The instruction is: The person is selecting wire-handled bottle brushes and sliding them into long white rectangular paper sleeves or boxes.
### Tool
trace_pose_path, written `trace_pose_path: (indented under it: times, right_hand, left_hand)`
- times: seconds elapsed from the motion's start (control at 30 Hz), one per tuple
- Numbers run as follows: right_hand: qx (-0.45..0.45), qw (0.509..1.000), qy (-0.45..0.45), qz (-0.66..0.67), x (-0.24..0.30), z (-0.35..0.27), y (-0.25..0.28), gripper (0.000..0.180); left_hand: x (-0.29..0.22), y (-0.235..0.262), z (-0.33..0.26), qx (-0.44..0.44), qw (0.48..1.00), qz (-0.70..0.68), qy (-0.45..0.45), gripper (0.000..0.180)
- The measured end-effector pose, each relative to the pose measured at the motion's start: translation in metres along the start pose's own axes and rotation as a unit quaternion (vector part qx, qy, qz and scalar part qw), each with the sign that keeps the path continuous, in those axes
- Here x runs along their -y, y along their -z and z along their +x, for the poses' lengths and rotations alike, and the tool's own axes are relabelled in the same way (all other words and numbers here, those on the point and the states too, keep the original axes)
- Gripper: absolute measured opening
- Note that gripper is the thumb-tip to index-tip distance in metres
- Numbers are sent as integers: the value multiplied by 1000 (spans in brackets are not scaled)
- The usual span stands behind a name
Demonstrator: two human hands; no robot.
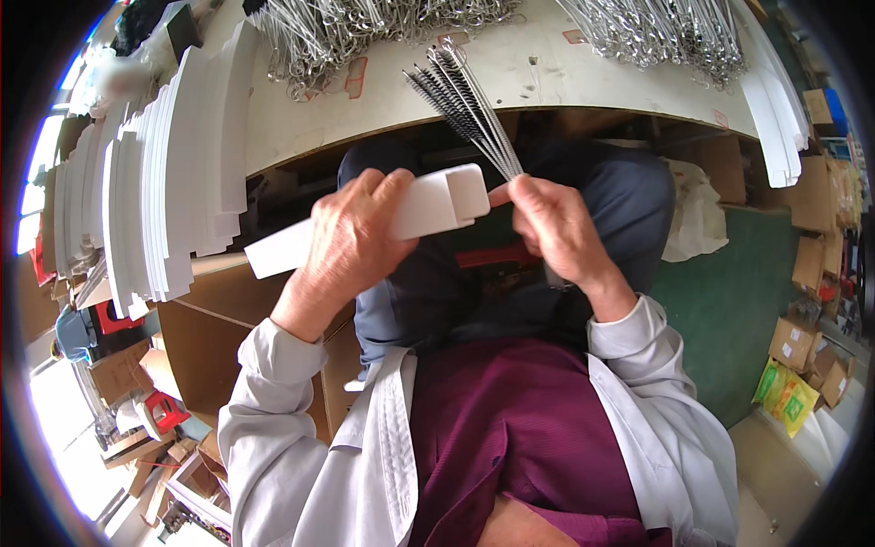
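I look down on a pale table [565,77] that fills the top of the view. Heaps of wire brushes [355,32] lie on it at the far left, and a second heap [656,32] at the far right. Down the left side stand stacks of flat white sleeves [164,182], on edge and fanned. Below the table edge are my lap, a maroon shirt and pale cuffs.

My left hand [351,242] is wrapped around a white sleeve [437,205], fingers curled over its middle, thumb on top. The sleeve's long axis runs from lower left to upper right, and its open mouth faces right, toward my other hand.

My right hand [551,223] pinches a small bundle of brushes [469,105] by the wire stems, fingers closed tight. The bristle ends point up and left, over the table edge; the stem ends sit in the pinch, just beside the sleeve's mouth. So the bundle's axis crosses the sleeve's axis at a steep angle rather than lining up with it.

I count perhaps four brushes in the bundle, though they overlap and I can't be sure.
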State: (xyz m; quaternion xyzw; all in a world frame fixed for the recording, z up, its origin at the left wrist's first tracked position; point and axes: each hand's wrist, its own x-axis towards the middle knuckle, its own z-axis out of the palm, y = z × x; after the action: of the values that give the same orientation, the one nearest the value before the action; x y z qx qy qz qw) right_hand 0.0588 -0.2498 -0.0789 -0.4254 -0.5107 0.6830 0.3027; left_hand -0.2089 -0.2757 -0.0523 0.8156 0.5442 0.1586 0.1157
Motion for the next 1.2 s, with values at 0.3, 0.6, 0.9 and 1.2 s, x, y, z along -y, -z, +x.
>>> trace_pose_path:
  times: [0.3, 0.6, 0.9, 1.2]
  right_hand:
    - [32, 990, 20, -138, 26, -28, 45, 36]
    - [37, 959, 33, -278, 35, -44, 59, 34]
    - [40, 941, 59, -330, 29, -42, 62, 31]
    - [64, 927, 65, -363, 31, -42, 68, 34]
  left_hand:
    - [7, 24, -5, -16, 996, 79, 21, 62]
    - [6, 24, -7, -55, 996, 66, 17, 61]
    - [5, 27, -8, -59, 997, 50, -16, 58]
    - [1, 27, -2, -41, 997, 51, -29, 57]
